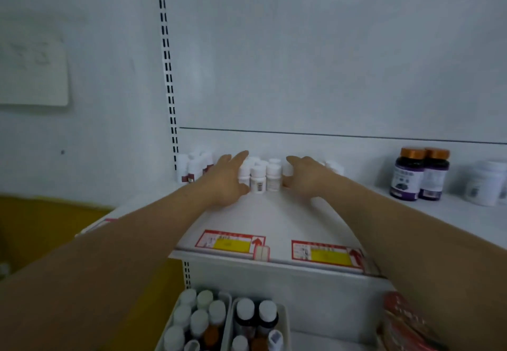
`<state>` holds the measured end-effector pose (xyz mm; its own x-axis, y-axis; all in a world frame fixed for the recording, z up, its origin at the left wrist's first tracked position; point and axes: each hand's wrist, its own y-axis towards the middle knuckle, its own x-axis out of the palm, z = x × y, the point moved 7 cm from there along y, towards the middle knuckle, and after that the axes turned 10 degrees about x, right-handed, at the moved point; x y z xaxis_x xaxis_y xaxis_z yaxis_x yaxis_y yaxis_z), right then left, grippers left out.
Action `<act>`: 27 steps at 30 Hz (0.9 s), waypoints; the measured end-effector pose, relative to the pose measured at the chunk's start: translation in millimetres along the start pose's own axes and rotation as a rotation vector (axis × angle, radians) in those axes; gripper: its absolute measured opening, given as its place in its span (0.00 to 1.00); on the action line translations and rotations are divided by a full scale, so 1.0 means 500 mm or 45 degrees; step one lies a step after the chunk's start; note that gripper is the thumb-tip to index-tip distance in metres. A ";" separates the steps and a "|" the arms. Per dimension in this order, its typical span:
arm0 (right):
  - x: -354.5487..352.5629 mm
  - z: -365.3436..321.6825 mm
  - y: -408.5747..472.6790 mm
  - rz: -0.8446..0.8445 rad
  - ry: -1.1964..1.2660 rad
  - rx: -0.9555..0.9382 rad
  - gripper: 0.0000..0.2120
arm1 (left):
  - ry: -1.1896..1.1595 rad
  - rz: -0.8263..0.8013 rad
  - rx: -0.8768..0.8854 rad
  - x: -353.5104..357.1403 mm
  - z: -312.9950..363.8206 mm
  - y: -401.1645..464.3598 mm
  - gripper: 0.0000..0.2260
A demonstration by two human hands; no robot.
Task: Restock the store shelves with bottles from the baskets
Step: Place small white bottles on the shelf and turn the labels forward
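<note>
Small white bottles [258,179] stand in a tight cluster at the back of the white shelf [274,221], each one a squat cylinder with a white cap and a pale label; one in the front row shows a barcode strip. They stand upright, packed shoulder to shoulder, a few rows deep. To their left, hard against the slotted upright [168,76], another group of white bottles with dark red labels [195,170] stands on the same shelf.

Both arms reach in over the shelf edge. The left hand [226,179] lies at the left flank of the cluster, fingers stretched forward and fairly straight, the grip open, its thumb side touching the nearest front bottle. The right hand [306,177] closes in on the right flank, fingers extended and slightly bent, pressed against the outer bottle there; whether any finger wraps round it I cannot tell. Neither hand lifts anything, and the bottles sit between the two palms.

Further right on the shelf stand two dark purple bottles with orange caps [421,175], touching each other, and beyond them a larger white tub [485,186], blurred. Two red and yellow price tags [230,242] run along the front lip. Below, white baskets [227,323] hold more bottles, white caps up, some with amber bodies, some dark.
</note>
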<state>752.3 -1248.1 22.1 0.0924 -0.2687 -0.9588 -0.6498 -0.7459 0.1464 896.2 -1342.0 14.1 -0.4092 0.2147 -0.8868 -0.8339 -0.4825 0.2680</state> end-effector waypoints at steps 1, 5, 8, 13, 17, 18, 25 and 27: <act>0.006 0.003 0.009 -0.002 0.021 0.001 0.25 | 0.000 -0.046 -0.022 0.009 -0.011 0.015 0.35; 0.001 0.012 0.018 0.124 0.252 0.019 0.15 | -0.045 0.092 0.022 0.020 -0.027 0.038 0.24; -0.012 0.016 0.013 0.206 0.369 0.028 0.10 | -0.167 0.351 0.054 0.000 -0.032 0.032 0.18; -0.038 0.006 -0.008 0.035 1.408 0.125 0.02 | -1.207 0.435 0.017 -0.018 -0.015 0.016 0.15; -0.032 -0.017 -0.029 -0.171 1.655 0.054 0.06 | -1.579 0.256 0.045 -0.008 0.021 0.006 0.12; -0.030 -0.019 -0.033 -0.199 1.690 0.043 0.08 | -1.648 0.210 0.030 -0.004 0.025 0.005 0.11; -0.024 -0.020 -0.041 -0.229 1.692 0.003 0.07 | -1.742 0.140 -0.001 0.000 0.026 0.000 0.14; -0.025 -0.020 -0.042 -0.212 1.652 -0.016 0.04 | -1.729 0.147 0.009 -0.001 0.026 0.001 0.13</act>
<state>772.4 -1235.0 33.1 0.8306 -0.5558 -0.0348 -0.5535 -0.8308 0.0586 891.4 -1331.2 19.7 -0.5114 0.8345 0.2050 -0.7707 -0.5510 0.3200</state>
